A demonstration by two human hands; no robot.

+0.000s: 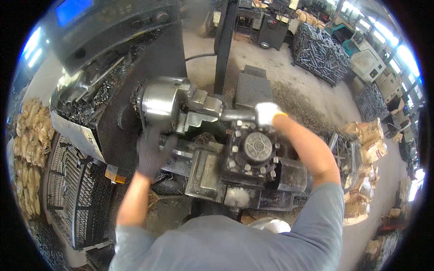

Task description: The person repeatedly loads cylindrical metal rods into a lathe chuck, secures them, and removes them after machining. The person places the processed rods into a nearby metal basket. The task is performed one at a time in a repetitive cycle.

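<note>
A lathe's steel three-jaw chuck [159, 101] stands before me, its stepped jaws [205, 101] around or against one end of a round metal workpiece [237, 115]. My right hand [267, 114], in a white glove with a yellow cuff, is closed around the workpiece's other end. Beneath the chuck's near side is my left hand [154, 152] in a dark glove. It is blurred, with thumb and fingers apart; whether it touches the chuck cannot be told. Close in front of the right hand sits a bolted square tool post [252, 152] with a round star-marked cap [258, 146].
Metal chips fill a tray [76, 110] at left, under a control panel with a blue screen [73, 10]. Farther left are stacked sacks [32, 132] and a rack of metal rods [69, 186]. A bin of metal parts [320, 50] stands behind; paper sacks [371, 139] lie at right.
</note>
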